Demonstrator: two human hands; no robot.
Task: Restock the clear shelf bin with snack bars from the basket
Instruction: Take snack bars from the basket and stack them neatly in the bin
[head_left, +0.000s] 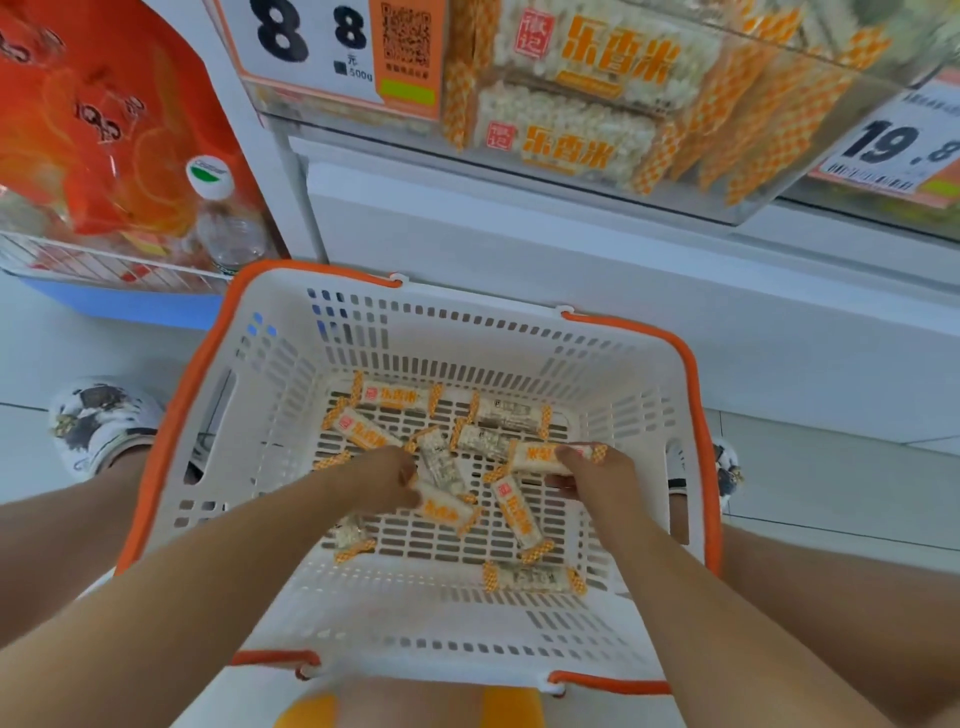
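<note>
A white basket with an orange rim (171, 415) stands on the floor below me, with several orange-and-white wrapped snack bars scattered on its slatted bottom. My left hand (382, 480) reaches into the middle and pinches one snack bar (444, 506) at its near end. My right hand (597, 480) grips another snack bar (540, 457) near the right side of the pile. Above, the clear shelf bin (748, 208) holds several of the same snack bars (566, 145) stacked against its front wall.
A price card (311, 52) hangs at the bin's left end and another price tag (893, 145) hangs at the right. A red bag (104, 119) and a plastic bottle (228, 228) sit in a wire rack on the left. My shoes flank the basket.
</note>
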